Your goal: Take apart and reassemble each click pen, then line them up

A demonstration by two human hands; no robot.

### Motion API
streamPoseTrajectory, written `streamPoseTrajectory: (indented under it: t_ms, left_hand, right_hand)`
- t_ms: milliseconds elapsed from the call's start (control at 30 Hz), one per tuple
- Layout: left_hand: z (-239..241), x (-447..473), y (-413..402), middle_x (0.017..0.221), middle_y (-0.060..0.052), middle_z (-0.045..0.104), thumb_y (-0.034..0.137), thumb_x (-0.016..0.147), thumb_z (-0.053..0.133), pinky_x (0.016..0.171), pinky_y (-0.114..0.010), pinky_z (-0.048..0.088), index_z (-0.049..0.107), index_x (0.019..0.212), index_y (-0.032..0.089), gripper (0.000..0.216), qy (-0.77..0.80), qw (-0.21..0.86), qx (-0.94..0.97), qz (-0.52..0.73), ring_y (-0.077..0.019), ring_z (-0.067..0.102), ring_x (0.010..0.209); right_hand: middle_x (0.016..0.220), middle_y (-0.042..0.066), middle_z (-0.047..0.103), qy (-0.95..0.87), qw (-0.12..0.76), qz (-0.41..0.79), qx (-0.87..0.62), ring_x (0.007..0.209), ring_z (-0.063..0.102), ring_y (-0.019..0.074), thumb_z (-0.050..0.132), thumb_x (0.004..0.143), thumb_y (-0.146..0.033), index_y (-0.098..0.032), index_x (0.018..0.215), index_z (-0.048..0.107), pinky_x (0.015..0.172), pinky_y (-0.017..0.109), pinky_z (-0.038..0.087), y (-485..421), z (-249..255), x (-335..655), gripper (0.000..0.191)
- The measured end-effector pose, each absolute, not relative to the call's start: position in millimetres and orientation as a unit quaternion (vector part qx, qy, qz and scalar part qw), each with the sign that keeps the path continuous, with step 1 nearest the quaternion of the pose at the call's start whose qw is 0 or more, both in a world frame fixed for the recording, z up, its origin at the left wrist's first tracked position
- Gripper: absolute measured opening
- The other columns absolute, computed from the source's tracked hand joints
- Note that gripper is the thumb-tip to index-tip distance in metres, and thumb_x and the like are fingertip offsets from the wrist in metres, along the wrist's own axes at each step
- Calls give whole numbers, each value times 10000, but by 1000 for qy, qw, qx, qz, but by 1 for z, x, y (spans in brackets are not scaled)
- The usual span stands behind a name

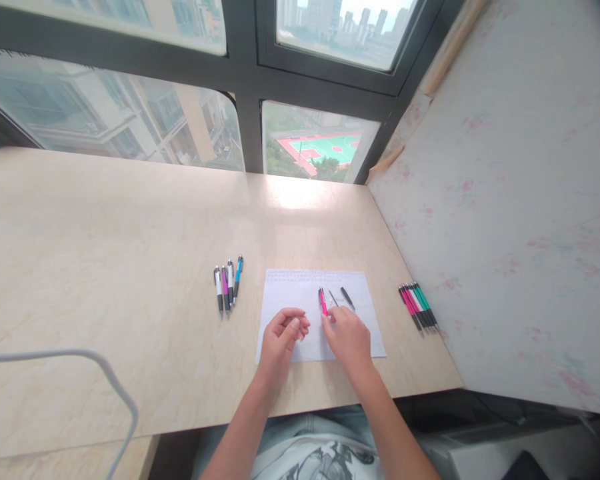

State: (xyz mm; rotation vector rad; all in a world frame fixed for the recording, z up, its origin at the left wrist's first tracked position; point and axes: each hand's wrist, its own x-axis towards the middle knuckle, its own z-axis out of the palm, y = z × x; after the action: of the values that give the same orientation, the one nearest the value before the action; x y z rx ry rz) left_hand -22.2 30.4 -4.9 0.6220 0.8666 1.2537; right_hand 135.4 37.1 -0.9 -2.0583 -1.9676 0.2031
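A white sheet of paper lies on the beige desk in front of me. On it lie a pink pen part, a thin refill-like piece and a black pen piece. My right hand rests on the paper with its fingertips pinched at the lower end of the pink pen part. My left hand sits on the paper's left side, fingers curled loosely, nothing visible in them.
Several assembled pens lie left of the paper. A bundle of several pink, green and black pens lies near the desk's right edge by the wall. Windows run along the back. A white wire frame sits at front left.
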Motion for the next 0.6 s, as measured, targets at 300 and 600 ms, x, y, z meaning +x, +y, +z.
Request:
streamPoseTrajectory:
  t_ms: [300,600]
  left_hand:
    - [-4,-21,30,790,-52,655,291,802,689,660,-258,423,684,933,148,195,383,684,282,554,-127,541,678]
    - [-6,-21,31,802,-58,661,307,794,695,667,-260,433,685,940,150,214,394,683,286,545,-133,553,693]
  right_hand:
    - [816,46,670,-679,123,70,-721,746,621,178,547,903,-284,-216,871,663,540,255,311,40,-1,142,138]
    - [787,21,678,-666,197,94,-713,692,604,157,520,905,-275,-223,841,674,585,249,350,34,0,151,176]
